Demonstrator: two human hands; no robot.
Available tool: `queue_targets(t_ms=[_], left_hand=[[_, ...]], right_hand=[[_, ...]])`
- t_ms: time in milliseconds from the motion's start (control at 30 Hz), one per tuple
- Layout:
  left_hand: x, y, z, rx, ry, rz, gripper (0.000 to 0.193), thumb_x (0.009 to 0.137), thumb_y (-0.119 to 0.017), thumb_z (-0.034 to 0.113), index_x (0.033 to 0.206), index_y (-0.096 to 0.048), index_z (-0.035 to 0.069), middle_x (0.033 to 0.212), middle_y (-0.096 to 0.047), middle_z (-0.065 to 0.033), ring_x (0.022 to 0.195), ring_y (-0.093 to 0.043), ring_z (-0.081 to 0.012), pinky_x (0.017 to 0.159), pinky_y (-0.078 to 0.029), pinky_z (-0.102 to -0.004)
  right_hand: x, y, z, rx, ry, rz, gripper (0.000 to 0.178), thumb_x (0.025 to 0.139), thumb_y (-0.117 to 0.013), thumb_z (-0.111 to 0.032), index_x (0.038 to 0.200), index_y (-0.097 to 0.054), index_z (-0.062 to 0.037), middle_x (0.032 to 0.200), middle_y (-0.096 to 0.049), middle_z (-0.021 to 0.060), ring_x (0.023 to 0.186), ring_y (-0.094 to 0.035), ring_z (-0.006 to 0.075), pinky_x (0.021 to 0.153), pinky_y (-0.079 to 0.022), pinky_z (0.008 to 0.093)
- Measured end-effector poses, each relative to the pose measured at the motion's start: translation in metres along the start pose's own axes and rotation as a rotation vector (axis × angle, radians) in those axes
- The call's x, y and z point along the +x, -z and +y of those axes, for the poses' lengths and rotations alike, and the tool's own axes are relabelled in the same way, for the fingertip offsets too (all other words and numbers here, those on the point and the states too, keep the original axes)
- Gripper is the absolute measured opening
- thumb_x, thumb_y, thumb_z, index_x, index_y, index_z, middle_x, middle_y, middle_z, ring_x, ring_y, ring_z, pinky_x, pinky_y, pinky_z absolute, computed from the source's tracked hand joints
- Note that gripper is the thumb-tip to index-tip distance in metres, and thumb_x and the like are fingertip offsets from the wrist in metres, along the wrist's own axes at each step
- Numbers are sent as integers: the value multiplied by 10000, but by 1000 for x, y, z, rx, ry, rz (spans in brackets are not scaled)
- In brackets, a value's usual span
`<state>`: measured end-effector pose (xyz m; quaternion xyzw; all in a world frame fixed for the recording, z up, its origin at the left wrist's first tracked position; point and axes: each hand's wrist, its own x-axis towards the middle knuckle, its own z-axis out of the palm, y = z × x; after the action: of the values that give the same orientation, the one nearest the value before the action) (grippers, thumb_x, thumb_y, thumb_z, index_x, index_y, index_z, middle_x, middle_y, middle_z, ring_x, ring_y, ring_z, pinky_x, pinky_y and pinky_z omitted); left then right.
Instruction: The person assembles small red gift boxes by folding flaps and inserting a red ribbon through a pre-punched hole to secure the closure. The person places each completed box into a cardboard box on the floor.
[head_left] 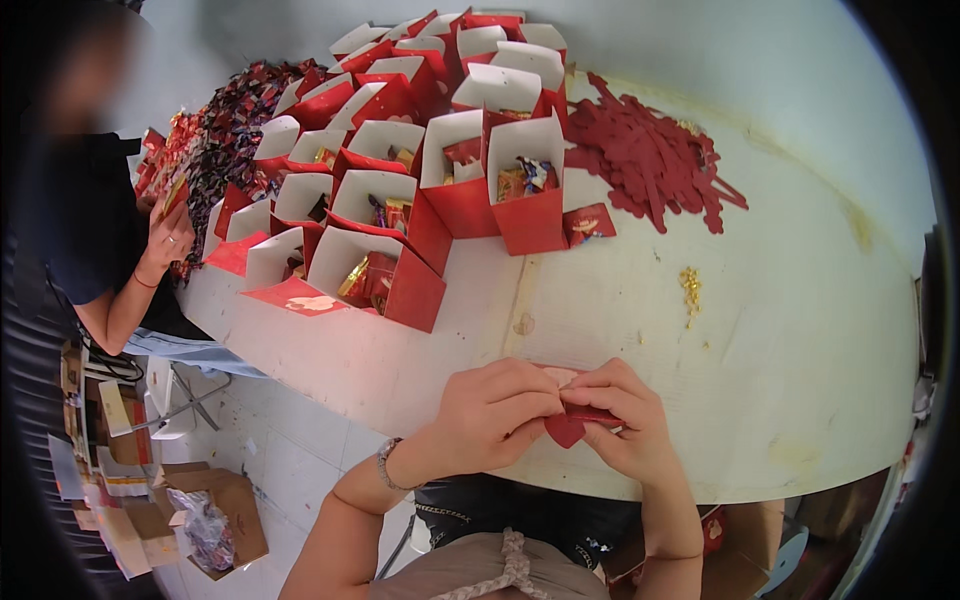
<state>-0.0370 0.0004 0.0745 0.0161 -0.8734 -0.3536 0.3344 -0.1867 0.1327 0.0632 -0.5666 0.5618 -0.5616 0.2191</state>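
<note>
1. Nearest, a tan top (470, 567) with braided cord (514, 562)
2. Left hand (497, 412) and right hand (628, 415) pinch a red paper piece (565, 431) over the table (800, 370)'s near edge (one tip pokes out below)
3. Uneven pulling could crease or tear it
4. A sweeping forearm could scatter gold bits (690, 288), farther right

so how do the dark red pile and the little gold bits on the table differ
The dark red pile is matte-looking; the gold bits look shiny and yellow. 
The dark red pile is a broad heap of overlapping, mostly long pieces; the gold bits are tiny, in a small cluster with strays. 
The gold bits lie nearer the person's hands than the dark red pile. 
Both lie loose on the pale table.
</note>
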Motion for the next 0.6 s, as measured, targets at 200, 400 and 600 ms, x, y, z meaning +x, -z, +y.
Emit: queue_targets(t_ms=[200, 400, 600], left_hand=[[3, -3, 0, -69, 7, 67, 185, 651, -695, -18, 816, -648, 53, 955, -660, -49, 828, -662, -216, 662, -541, -289], [2, -7, 0, -86, 51, 45, 162, 692, -688, 21, 832, -629, 79, 962, -653, -6, 759, -650, -191, 621, -525, -294], [-1, -7, 1, 9, 0, 87, 166, 705, -694, 56, 853, -629, 93, 908, -634, 3, 705, -631, -188, 580, -500, -287]], right_hand=[[-7, -3, 8, 136, -79, 85, 283, 620, -755, 64, 873, -672, -31, 934, -637, 83, 831, -600, 202, 695, -490, 294], [-12, -4, 17, 132, -1, 167, 234, 621, -754, 73, 804, -658, -36, 894, -641, 82, 777, -576, 195, 650, -462, 277], [-12, -11, 13, 169, -66, 208, 219, 653, -749, 58, 824, -652, -36, 918, -638, 84, 813, -563, 187, 676, -461, 276]])
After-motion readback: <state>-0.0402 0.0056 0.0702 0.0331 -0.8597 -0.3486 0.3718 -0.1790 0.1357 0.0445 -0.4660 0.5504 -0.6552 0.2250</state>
